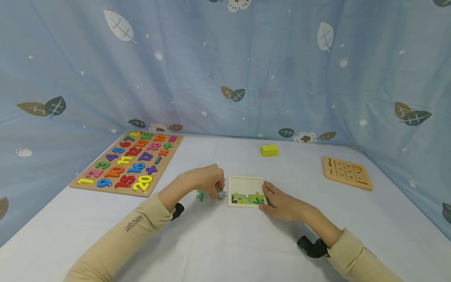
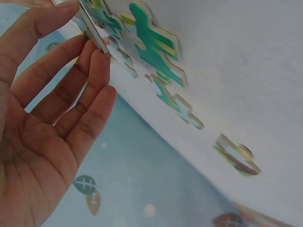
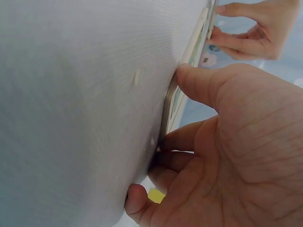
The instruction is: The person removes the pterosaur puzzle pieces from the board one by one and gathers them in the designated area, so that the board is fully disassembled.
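Note:
My left hand (image 1: pixel 208 181) pinches a jigsaw piece (image 2: pixel 96 29) between thumb and fingers, just left of a square puzzle tray (image 1: pixel 245 185). That piece appears edge-on in the left wrist view, so its picture is mostly hidden. Loose jigsaw pieces (image 2: pixel 156 45) in green and pale blue lie on the cloth by this hand. Along the tray's bottom, fitted pieces (image 1: pixel 246 199) show green plants; its upper part is plain cream. At the tray's right side, my right hand (image 1: pixel 283 204) holds the edge, thumb at the near corner and fingers farther up.
A wooden number board (image 1: pixel 116 158) with colourful numerals lies at the left. Behind the tray stands a yellow-green block (image 1: pixel 269 150). Over to the right is a small wooden number puzzle (image 1: pixel 347 172). A blue patterned curtain (image 1: pixel 204 70) borders the white table (image 1: pixel 218 243).

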Demonstrator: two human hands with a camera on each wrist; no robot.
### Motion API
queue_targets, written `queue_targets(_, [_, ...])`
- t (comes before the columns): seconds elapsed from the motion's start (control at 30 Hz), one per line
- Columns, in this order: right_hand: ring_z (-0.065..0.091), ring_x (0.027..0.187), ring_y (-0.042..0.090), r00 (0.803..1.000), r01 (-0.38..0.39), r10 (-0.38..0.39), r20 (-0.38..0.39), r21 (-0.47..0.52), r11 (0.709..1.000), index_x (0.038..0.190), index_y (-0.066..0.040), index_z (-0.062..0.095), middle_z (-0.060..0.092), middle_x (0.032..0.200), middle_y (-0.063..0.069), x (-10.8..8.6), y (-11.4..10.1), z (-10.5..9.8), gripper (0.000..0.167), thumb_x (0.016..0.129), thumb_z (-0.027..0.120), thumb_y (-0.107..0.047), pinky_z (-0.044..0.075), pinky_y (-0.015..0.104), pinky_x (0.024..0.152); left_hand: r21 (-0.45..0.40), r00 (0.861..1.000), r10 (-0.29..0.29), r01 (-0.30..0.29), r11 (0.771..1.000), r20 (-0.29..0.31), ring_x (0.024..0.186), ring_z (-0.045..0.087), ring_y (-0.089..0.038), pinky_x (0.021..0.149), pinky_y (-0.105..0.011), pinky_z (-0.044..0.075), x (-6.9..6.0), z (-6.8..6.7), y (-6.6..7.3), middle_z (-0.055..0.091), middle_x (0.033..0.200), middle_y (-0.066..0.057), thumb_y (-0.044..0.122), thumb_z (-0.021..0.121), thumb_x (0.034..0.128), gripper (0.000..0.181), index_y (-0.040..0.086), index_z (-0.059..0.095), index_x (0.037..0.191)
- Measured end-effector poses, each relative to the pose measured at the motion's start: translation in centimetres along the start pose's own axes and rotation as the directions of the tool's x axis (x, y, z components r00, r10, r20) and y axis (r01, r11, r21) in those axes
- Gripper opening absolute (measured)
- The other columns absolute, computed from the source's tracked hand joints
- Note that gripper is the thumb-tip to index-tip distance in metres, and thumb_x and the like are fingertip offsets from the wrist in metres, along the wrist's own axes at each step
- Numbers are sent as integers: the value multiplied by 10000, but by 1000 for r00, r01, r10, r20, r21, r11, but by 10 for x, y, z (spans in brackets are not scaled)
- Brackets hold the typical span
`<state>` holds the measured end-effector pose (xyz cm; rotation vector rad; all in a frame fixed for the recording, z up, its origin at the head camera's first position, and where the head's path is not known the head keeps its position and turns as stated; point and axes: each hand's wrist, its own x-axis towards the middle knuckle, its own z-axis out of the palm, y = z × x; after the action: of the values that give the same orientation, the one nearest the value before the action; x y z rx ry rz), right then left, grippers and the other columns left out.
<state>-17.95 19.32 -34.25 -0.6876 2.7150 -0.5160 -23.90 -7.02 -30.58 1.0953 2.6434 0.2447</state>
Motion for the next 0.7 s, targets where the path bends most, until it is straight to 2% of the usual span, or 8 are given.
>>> queue_targets(0.43, [92,1457,444,1000,5,-5,2,2,1000,1460,149,177,94,1568,296,1,1,1,739,1006,474,-353,184,562,1152,-15,998,-54,54,998,-15,645,459,-78,584,-194,402,-26,1,-16,578,679,47,108,817,738,113,85,735,811])
queue_targets(0.7, [93,1457,444,1000,3,-3,-4,2,1000,1458,151,178,91,1569,295,1,1,1,739,1005,476,-351,186,564,1151,-18,999,-41,40,999,-19,659,447,-80,590,-197,387,-34,0,-24,587,705,28,77,798,732,110,74,733,821])
